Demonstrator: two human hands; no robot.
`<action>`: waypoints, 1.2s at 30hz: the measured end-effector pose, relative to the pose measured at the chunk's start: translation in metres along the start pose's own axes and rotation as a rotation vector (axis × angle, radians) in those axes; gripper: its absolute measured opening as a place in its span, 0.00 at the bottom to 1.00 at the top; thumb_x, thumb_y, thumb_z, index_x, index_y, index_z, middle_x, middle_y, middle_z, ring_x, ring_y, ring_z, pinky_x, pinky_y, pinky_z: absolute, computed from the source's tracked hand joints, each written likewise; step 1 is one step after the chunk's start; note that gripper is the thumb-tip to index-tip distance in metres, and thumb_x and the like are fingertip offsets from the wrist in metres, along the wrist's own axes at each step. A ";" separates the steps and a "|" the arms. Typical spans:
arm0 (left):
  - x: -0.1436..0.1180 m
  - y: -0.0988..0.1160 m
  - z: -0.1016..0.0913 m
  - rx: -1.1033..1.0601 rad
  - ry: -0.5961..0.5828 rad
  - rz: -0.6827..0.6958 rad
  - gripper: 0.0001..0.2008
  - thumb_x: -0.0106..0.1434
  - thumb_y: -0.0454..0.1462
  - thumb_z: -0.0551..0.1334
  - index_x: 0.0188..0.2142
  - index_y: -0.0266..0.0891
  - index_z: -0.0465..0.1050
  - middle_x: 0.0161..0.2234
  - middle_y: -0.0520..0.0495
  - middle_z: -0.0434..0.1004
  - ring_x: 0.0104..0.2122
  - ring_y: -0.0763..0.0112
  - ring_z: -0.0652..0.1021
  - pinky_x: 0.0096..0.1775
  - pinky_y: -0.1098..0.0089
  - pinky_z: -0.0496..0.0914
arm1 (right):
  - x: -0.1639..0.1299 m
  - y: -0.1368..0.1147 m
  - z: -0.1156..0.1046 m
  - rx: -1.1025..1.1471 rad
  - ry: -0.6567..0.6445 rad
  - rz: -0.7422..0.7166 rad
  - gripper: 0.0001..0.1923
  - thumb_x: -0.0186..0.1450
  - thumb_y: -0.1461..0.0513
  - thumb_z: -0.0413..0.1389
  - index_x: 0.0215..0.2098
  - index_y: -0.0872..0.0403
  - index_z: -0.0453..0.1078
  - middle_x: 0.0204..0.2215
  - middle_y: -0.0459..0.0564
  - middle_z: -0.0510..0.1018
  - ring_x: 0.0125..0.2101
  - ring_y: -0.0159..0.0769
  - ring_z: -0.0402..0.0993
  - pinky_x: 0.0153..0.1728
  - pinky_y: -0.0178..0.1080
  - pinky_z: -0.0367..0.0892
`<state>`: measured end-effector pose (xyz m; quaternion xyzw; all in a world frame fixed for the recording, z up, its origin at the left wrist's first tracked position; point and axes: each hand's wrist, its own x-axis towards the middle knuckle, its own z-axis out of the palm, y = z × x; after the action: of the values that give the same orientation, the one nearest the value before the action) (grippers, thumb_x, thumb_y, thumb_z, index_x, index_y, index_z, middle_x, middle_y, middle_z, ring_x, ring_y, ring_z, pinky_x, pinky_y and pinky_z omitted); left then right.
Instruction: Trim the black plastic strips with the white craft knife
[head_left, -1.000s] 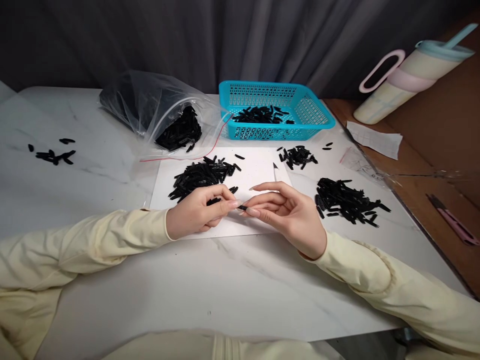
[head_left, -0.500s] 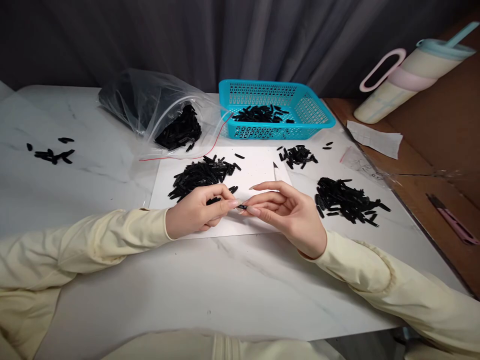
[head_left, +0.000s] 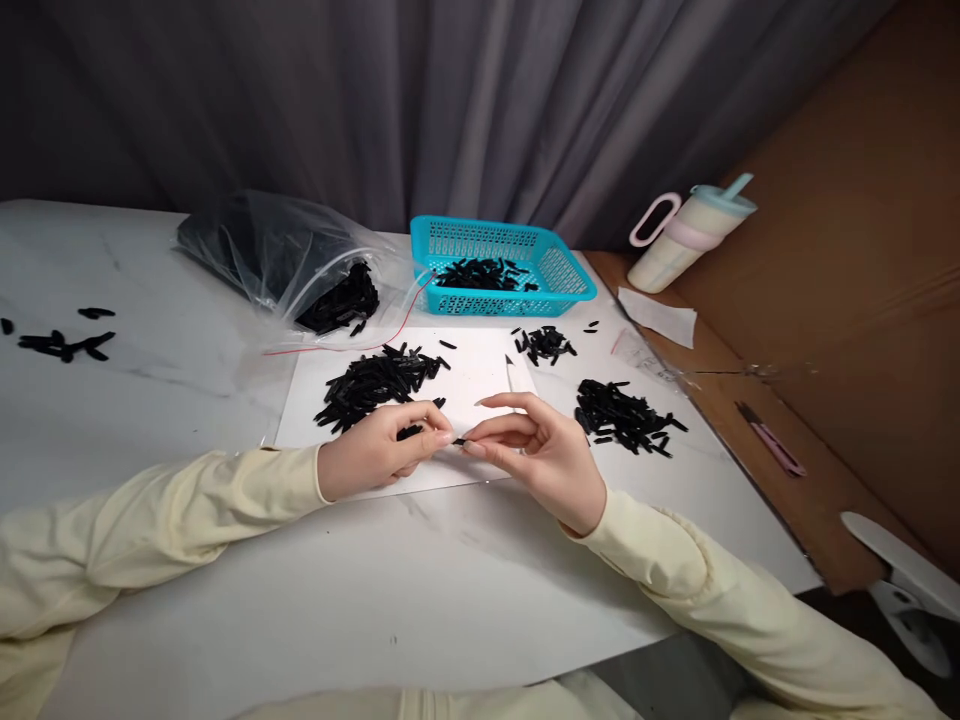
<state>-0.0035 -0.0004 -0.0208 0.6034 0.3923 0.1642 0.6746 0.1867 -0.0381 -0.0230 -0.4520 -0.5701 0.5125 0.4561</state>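
Observation:
A small, narrow black piece (head_left: pixel 460 441) is pinched between my two hands over a white sheet (head_left: pixel 480 380). My left hand (head_left: pixel 382 450) grips its left end with thumb and forefinger, the other fingers curled. At its right end, the thumb and fingertips of my right hand (head_left: pixel 547 455) close on it, with the forefinger raised. Just behind my left hand lies a heap of similar black slivers (head_left: pixel 371 380). A second heap of slivers (head_left: pixel 626 415) is to the right of my right hand, and a smaller pile (head_left: pixel 545 344) is behind it.
An open clear zip bag (head_left: pixel 277 260) with black slivers lies at the back, against a blue perforated basket (head_left: pixel 502 300) holding more. A few loose slivers (head_left: pixel 67 345) lie far left. To the right are a tumbler (head_left: pixel 686 235), a paper slip (head_left: pixel 660 318) and a pink-handled cutter (head_left: pixel 776 445).
The view has turned, so the table's things appear further left and lower, and a white curved object shows at the right. Both hands keep their pinch on the black sliver.

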 end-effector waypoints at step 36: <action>0.032 -0.006 -0.026 -0.641 -0.207 -0.132 0.21 0.63 0.47 0.47 0.28 0.33 0.68 0.19 0.48 0.69 0.10 0.76 0.66 0.07 0.79 0.47 | 0.026 -0.036 -0.012 -1.212 -0.373 -0.807 0.28 0.60 0.74 0.38 0.54 0.53 0.64 0.58 0.48 0.63 0.61 0.43 0.51 0.52 0.53 0.56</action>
<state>-0.0032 0.0383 -0.0361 0.3474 0.2881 0.1730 0.8754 0.1926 -0.0127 0.0147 -0.2855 -0.9417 -0.0300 0.1754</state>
